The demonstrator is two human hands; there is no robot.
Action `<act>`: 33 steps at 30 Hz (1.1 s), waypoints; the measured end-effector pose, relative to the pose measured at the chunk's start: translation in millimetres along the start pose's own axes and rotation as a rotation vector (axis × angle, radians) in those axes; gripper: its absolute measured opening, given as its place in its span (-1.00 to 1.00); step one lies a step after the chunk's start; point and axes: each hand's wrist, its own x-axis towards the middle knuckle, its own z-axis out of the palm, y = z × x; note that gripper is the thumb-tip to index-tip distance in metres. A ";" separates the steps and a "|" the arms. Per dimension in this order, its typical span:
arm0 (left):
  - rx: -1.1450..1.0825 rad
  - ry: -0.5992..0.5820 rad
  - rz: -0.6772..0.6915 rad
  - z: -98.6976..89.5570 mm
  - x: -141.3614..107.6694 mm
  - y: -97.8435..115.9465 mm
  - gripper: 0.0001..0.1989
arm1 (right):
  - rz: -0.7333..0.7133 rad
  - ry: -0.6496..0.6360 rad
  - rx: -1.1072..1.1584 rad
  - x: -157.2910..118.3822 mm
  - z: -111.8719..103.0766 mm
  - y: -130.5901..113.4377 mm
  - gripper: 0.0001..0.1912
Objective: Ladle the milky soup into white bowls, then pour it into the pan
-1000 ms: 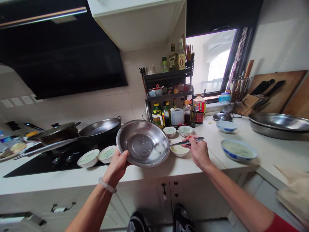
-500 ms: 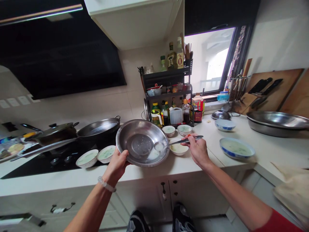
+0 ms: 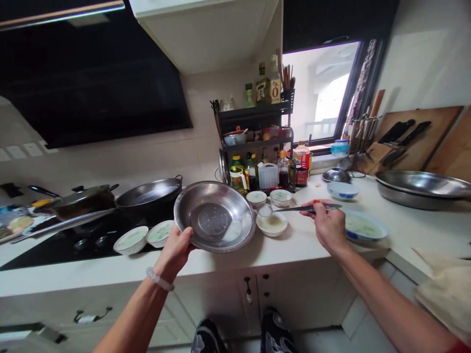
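My left hand [image 3: 179, 244] grips the near left rim of a steel basin [image 3: 208, 220], thumb inside. The basin is tilted, and a little whitish liquid pools at its lower right. In my right hand [image 3: 327, 223] is a metal spoon [image 3: 290, 209], held by its handle. The spoon's bowl is over the back left edge of a white bowl [image 3: 273, 230] holding pale liquid; I cannot tell whether they touch. Behind it stand two small bowls of pale green-flecked soup, one bowl [image 3: 256, 198] left of the other bowl [image 3: 281, 197]. A blue-rimmed dish [image 3: 368, 239] of similar soup sits partly behind my right hand.
Two soup bowls, a left bowl [image 3: 131, 240] and a right bowl [image 3: 159, 233], stand by the black cooktop [image 3: 47, 252]. A wok [image 3: 149, 193] and a lidded pot [image 3: 79, 198] are on it. A bottle rack [image 3: 253, 142] stands behind; large steel pans [image 3: 419, 189] lie right.
My right hand has moved right, carrying the spoon out of the basin to above the white bowl. The basin has stayed nearly in place in my left hand.
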 end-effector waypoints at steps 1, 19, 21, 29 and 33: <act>0.002 -0.004 0.004 -0.2 0.2 -0.3 -0.65 | -0.049 -0.038 -0.079 -3.4 -5.7 1.0 -0.76; 0.001 -0.022 0.014 2.0 0.7 -2.9 -0.59 | -0.363 -0.246 -0.123 -47.9 12.1 -24.4 -0.76; 0.007 -0.021 0.008 3.4 -0.3 -2.0 -0.59 | -0.360 -0.334 -0.097 -53.3 27.5 -19.2 -0.75; 0.008 -0.044 0.024 2.3 -2.7 -2.8 -0.54 | -0.251 -0.489 -0.004 -69.3 61.0 1.6 -0.75; 0.002 -0.021 0.015 0.1 -1.3 -4.0 -0.61 | 0.102 -0.308 0.069 -65.0 64.6 2.1 -0.71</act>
